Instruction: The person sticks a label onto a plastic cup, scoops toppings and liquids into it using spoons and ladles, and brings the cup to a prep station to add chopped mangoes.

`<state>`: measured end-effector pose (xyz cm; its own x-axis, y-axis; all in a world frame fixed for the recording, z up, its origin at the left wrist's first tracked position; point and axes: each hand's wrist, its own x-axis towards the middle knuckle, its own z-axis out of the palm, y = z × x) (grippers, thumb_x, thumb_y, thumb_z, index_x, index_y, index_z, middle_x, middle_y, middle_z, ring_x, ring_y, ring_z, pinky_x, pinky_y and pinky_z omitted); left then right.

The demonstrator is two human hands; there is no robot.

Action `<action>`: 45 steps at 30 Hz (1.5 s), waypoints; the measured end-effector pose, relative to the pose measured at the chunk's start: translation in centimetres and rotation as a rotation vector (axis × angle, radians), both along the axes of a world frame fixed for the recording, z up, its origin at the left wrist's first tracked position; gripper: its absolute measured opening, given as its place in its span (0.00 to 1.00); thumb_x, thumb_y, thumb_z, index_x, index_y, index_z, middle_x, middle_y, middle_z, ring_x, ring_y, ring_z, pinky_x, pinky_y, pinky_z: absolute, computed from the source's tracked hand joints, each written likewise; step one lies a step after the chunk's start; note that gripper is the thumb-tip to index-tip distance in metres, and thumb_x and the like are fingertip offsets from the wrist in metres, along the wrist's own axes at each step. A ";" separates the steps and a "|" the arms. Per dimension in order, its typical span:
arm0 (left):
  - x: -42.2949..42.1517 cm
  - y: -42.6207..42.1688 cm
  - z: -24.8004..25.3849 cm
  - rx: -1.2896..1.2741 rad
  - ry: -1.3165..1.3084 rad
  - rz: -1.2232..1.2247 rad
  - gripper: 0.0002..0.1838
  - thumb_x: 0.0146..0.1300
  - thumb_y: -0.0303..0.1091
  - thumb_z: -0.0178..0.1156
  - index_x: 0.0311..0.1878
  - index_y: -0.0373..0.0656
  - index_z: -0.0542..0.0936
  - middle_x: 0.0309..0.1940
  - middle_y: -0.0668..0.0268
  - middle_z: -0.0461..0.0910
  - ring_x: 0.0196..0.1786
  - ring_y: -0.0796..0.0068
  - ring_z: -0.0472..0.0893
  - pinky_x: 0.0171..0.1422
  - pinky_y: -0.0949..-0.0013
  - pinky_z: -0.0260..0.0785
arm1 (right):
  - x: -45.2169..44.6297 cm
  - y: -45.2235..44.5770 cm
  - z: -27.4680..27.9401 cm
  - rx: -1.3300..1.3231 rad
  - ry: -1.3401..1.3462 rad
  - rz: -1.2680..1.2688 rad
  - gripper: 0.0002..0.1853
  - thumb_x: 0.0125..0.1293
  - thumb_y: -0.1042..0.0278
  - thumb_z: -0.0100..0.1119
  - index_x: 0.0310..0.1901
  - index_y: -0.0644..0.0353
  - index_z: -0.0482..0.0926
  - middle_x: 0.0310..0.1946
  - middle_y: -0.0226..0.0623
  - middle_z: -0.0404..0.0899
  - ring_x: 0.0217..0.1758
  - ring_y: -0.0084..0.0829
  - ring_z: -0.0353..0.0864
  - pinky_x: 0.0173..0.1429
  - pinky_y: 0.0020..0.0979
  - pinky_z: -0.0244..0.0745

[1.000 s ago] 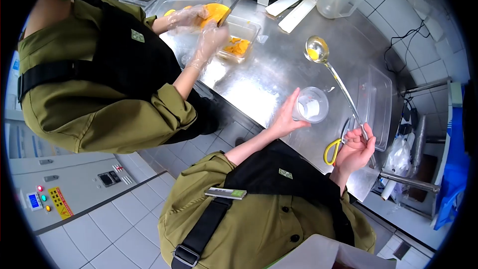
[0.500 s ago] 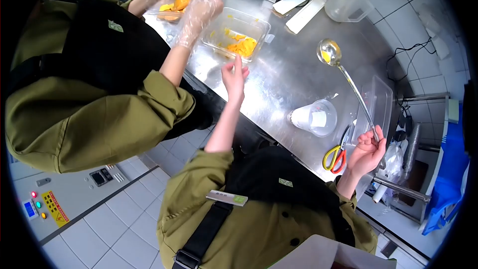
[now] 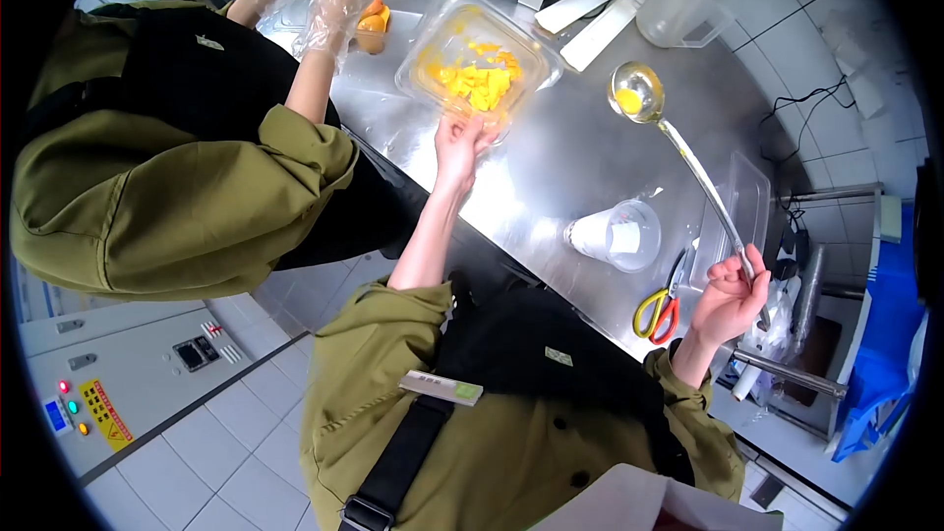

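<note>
My left hand (image 3: 458, 149) grips the near edge of a clear plastic container (image 3: 423, 51) with yellow-orange pieces (image 3: 480, 87) inside. The container looks tilted toward me. My right hand (image 3: 726, 297) is closed round the handle end of a metal ladle (image 3: 700, 174). The ladle's bowl, with a bit of yellow in it, is over the steel table (image 3: 565, 172). Between my hands a clear cup (image 3: 630, 235) with a white label stands on the table. Scissors (image 3: 656, 318) with yellow and red handles lie close to my right hand.
At the left a co-worker's gloved hands (image 3: 339, 2) hold something orange above a clear tray. Two white strips (image 3: 610, 29) and a clear jug (image 3: 676, 10) are at the back. A clear plastic bin (image 3: 744, 202) sits at the right, by a metal rail (image 3: 790, 372).
My left hand has let go of the cup, reached left and taken hold of the container, which is now raised. The co-worker's hands moved up and left. My right hand still holds the ladle.
</note>
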<state>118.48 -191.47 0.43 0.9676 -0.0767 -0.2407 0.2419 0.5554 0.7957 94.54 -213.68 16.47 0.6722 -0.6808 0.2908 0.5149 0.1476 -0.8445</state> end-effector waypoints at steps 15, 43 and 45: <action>4.2 6.1 -1.0 0.536 -0.172 -0.261 0.07 0.55 0.22 0.54 0.27 0.39 0.65 0.23 0.67 0.70 0.24 0.79 0.75 0.27 0.78 0.69 | 0.2 0.3 0.4 0.012 0.009 0.031 0.22 0.68 0.59 0.30 0.46 0.70 0.70 0.25 0.42 0.76 0.24 0.32 0.76 0.33 0.27 0.70; 6.9 6.1 -0.7 0.770 -0.161 -0.148 0.09 0.57 0.30 0.55 0.31 0.37 0.67 0.26 0.60 0.72 0.25 0.73 0.78 0.25 0.73 0.72 | -2.8 -1.3 -0.5 0.161 -0.082 -0.100 0.22 0.67 0.58 0.32 0.45 0.69 0.70 0.26 0.39 0.76 0.25 0.28 0.75 0.30 0.25 0.70; 6.8 6.2 -1.2 0.669 -0.140 -0.151 0.10 0.59 0.32 0.54 0.33 0.36 0.67 0.27 0.59 0.73 0.25 0.71 0.78 0.30 0.74 0.74 | -3.2 -1.4 -0.6 0.172 -0.080 -0.098 0.21 0.67 0.59 0.32 0.46 0.68 0.70 0.26 0.39 0.76 0.25 0.28 0.75 0.31 0.25 0.70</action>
